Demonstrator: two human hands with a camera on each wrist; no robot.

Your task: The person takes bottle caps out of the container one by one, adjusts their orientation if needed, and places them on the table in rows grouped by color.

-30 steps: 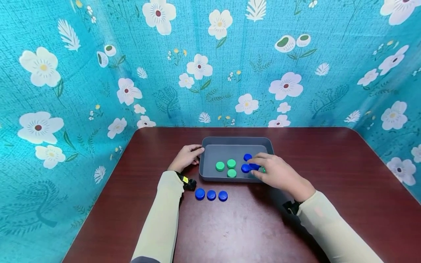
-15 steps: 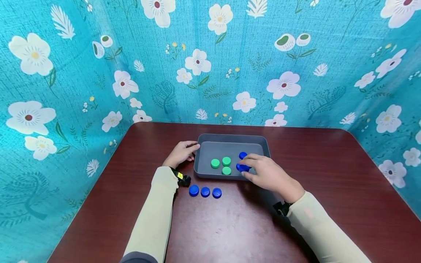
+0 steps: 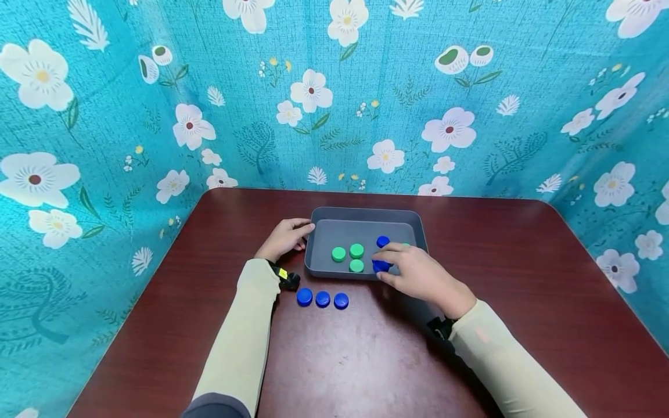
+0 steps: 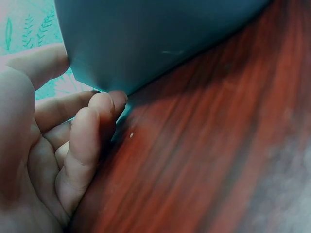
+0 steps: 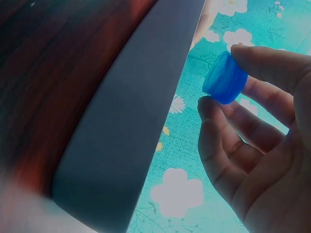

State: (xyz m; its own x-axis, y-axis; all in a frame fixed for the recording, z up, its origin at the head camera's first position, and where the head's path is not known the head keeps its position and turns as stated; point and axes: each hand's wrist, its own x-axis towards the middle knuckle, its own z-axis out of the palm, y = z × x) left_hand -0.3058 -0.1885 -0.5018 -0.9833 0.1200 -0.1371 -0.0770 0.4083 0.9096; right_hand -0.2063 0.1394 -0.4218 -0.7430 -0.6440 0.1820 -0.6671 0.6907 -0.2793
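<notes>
My right hand [image 3: 420,276] pinches a blue bottle cap [image 5: 226,80] between thumb and fingers, just above the front right part of the grey tray [image 3: 334,213]. In the head view the hand partly hides this cap and whatever lies under it. Another blue cap [image 3: 383,241] lies behind it in the tray. Several green caps [image 3: 356,251] lie inside too, one mostly covered by the hand. At the tray's left side my left hand [image 3: 284,238] holds the wall, thumb at the rim and curled fingers [image 4: 83,136] low against the outside.
Three blue caps [image 3: 323,299] stand in a row on the dark red wooden table [image 3: 496,244], in front of the tray. A blue flowered cloth [image 3: 334,145] hangs behind the table and along its sides.
The right hand has moved the held blue cap slightly left, over the neighbouring blue cap's place. The head view has shifted a little; the left hand stays at the tray.
</notes>
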